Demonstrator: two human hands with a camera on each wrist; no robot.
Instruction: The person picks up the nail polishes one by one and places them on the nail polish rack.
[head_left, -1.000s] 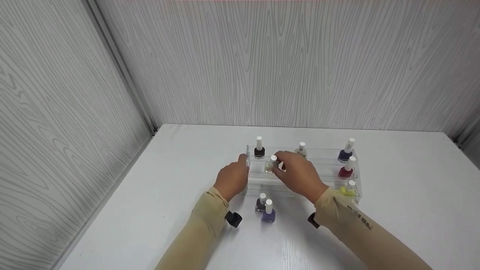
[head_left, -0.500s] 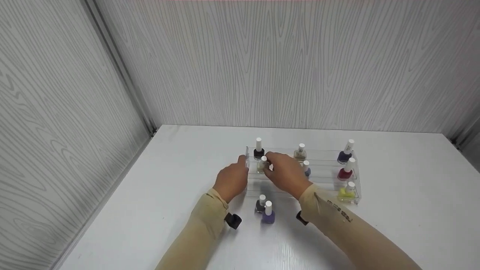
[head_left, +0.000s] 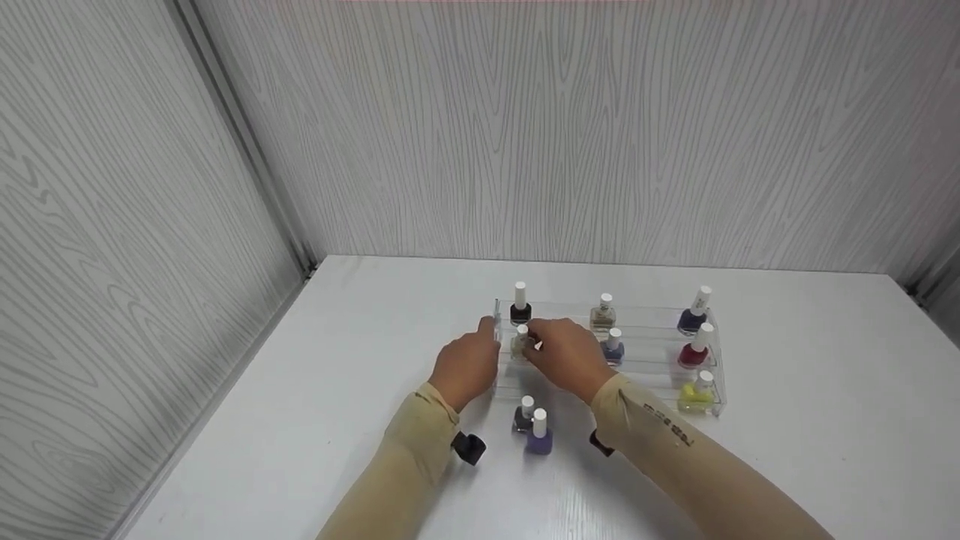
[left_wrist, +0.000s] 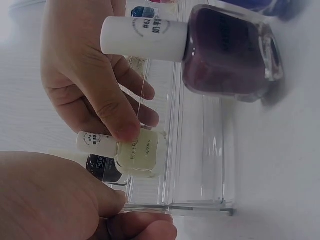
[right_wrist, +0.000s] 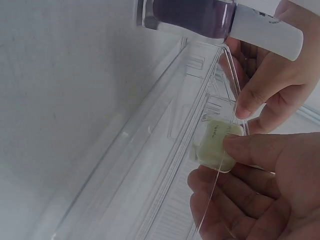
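Note:
A clear tiered rack (head_left: 652, 367) stands on the white table. My right hand (head_left: 534, 346) pinches a pale cream polish bottle (head_left: 520, 343) at the left end of the middle tier. In the left wrist view its thumb lies on that bottle (left_wrist: 139, 154); the right wrist view shows its fingertips (right_wrist: 240, 145) on the bottle (right_wrist: 216, 145). My left hand (head_left: 486, 341) holds the rack's left end wall. On the tiers stand a black bottle (head_left: 520, 306), a beige one (head_left: 603, 313), a navy one (head_left: 694, 313), a blue one (head_left: 613, 346), a red one (head_left: 694, 349) and a yellow one (head_left: 697, 394).
A grey bottle (head_left: 523, 415) and a purple bottle (head_left: 538, 435) stand on the table (head_left: 337, 390) just in front of the rack, between my forearms. Grey wood-grain walls close the table on the left and at the back.
My right hand has slid the pale bottle leftward along the middle tier to its left end, uncovering the blue bottle. The left hand has stayed at the rack's end.

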